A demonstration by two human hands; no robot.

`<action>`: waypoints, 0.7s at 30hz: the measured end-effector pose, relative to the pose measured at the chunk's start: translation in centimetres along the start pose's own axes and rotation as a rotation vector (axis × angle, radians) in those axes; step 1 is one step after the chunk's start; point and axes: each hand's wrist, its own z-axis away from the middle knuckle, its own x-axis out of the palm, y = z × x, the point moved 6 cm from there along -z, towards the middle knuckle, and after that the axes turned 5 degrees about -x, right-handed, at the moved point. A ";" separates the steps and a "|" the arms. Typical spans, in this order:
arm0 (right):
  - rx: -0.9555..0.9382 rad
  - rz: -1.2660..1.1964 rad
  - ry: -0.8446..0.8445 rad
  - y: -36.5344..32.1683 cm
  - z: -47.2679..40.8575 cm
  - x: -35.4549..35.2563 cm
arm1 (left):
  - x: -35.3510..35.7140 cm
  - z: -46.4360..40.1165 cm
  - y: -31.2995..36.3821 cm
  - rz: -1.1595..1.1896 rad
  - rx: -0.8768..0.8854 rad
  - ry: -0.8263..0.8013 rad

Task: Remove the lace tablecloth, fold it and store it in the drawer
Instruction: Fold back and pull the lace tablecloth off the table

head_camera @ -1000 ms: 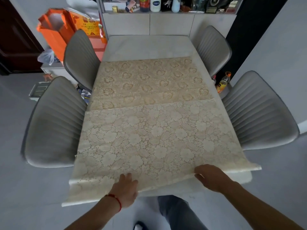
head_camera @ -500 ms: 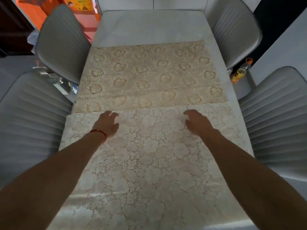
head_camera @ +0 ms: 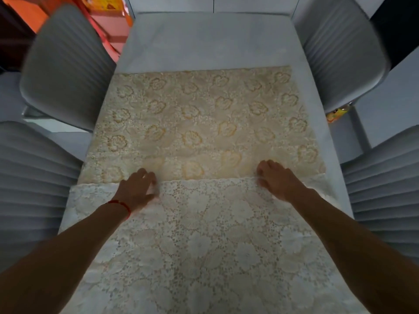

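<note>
The lace tablecloth [head_camera: 204, 123] lies on the pale table [head_camera: 208, 41]. Its far part shows a golden flower pattern. Its near part [head_camera: 204, 241] is a paler cream layer folded forward over it, ending in a scalloped edge across the table's middle. My left hand [head_camera: 136, 189], with a red string at the wrist, rests on that edge left of centre, fingers curled onto the lace. My right hand [head_camera: 276, 180] grips the same edge right of centre, where it is slightly lifted. The drawer is out of view.
Grey ribbed chairs flank the table: two on the left [head_camera: 68, 64] [head_camera: 29, 177] and two on the right [head_camera: 335, 53] [head_camera: 385, 189]. An orange bag [head_camera: 29, 12] stands at the far left. A yellow bottle [head_camera: 335, 114] stands on the floor between the right chairs.
My hands carried the cloth's near edge from the table's front forward over the cloth, folding the near part onto it. They now sit at the fold's far edge, and my head has leaned in.
</note>
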 end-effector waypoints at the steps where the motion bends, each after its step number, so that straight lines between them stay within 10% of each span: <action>1: -0.017 -0.016 0.019 0.0 0.1 -0.1 | -0.1 -0.1 0.2 0.028 0.007 0.003; 13: -0.084 0.088 0.044 -0.3 1.4 -2.4 | -1.2 -0.3 0.7 -0.280 0.123 -0.169; 21: 0.017 0.209 0.186 0.1 -5.8 -14.3 | -14.0 -6.4 1.8 -0.208 0.096 -0.220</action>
